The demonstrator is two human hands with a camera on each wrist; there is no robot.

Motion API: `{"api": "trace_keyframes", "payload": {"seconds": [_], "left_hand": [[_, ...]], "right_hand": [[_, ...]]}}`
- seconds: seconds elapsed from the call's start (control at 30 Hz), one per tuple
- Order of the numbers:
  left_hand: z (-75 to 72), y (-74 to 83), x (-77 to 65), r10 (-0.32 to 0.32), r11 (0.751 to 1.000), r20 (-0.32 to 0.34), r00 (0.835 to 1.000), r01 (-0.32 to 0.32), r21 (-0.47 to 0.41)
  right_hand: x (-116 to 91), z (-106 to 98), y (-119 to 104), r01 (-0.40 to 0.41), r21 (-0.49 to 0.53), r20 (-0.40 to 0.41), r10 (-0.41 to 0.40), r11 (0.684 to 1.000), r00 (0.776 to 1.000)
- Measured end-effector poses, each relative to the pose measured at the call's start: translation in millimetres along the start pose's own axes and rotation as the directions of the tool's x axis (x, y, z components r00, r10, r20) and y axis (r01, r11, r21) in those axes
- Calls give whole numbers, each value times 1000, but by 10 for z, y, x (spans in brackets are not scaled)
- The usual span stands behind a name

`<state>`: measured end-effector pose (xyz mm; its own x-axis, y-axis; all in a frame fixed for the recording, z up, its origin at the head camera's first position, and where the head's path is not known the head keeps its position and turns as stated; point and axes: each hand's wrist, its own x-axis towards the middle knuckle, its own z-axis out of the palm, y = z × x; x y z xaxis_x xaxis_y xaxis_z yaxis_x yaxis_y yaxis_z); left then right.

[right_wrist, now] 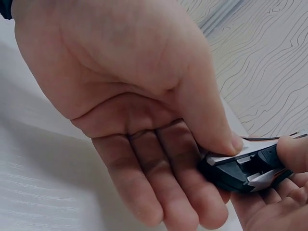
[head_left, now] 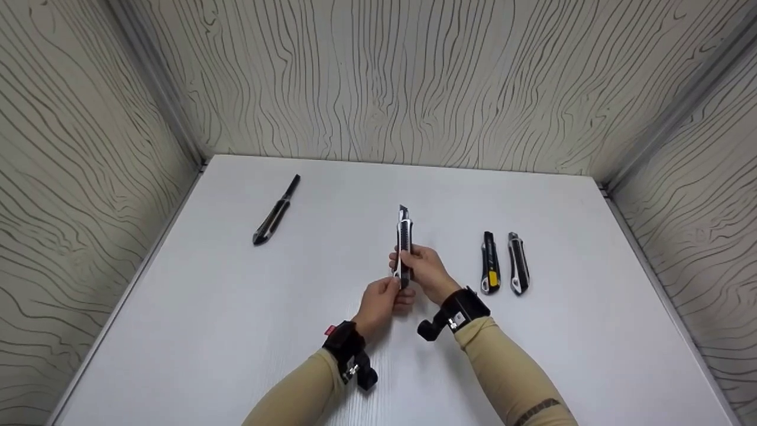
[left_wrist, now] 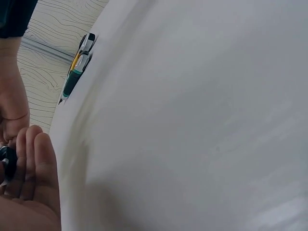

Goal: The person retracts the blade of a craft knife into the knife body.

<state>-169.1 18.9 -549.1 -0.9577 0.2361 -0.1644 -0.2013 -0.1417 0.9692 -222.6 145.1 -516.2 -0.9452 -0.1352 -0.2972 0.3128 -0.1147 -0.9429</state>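
In the head view a silver-and-black utility knife (head_left: 404,234) points away from me above the table, its slanted blade tip showing. My right hand (head_left: 430,269) grips its handle, thumb on the upper face. The left hand (head_left: 381,299) pinches the butt end between thumb and forefinger. Nearest in the right wrist view is the left hand (right_wrist: 144,86), its other fingers bent loosely; the right hand's thumb (right_wrist: 294,153) lies by the slider of the knife (right_wrist: 231,174). At the left wrist view's edge are the left hand's fingers (left_wrist: 43,159) and the knife's dark end (left_wrist: 7,156).
Right of my hands lie a black utility knife with a yellow part (head_left: 490,266) and a silver-and-black one (head_left: 518,263). A longer dark knife (head_left: 276,219) lies at the left. The white table (head_left: 207,331) meets wood-patterned panels (head_left: 378,83) at the back and sides.
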Motion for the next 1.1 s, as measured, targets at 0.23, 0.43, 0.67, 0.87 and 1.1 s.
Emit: {"api": "trace_keyframes", "payload": {"seconds": [0.23,0.43,0.67,0.87,1.1], "left_hand": [[-8,-24,21,10,1000,5,1000,-10,6],[2,-13,27,3,1000,-4,1000,-3,7],[12,-23,22,-1,1000,-30,1000,1,13],[8,-28,14,6,1000,-31,1000,-6,19],[8,-7,2,1,1000,-25,1000,-1,7]], "right_hand": [[-4,-14,-3,8,-14,27,-8,1000,1000],[-9,-14,-12,7,-18,30,-6,1000,1000],[-15,-10,-9,4,-13,3,-4,1000,1000],[-26,-7,-9,3,-25,-2,-3,1000,1000],[-34,-19,-13,12,-35,41,-11,999,999]]}}
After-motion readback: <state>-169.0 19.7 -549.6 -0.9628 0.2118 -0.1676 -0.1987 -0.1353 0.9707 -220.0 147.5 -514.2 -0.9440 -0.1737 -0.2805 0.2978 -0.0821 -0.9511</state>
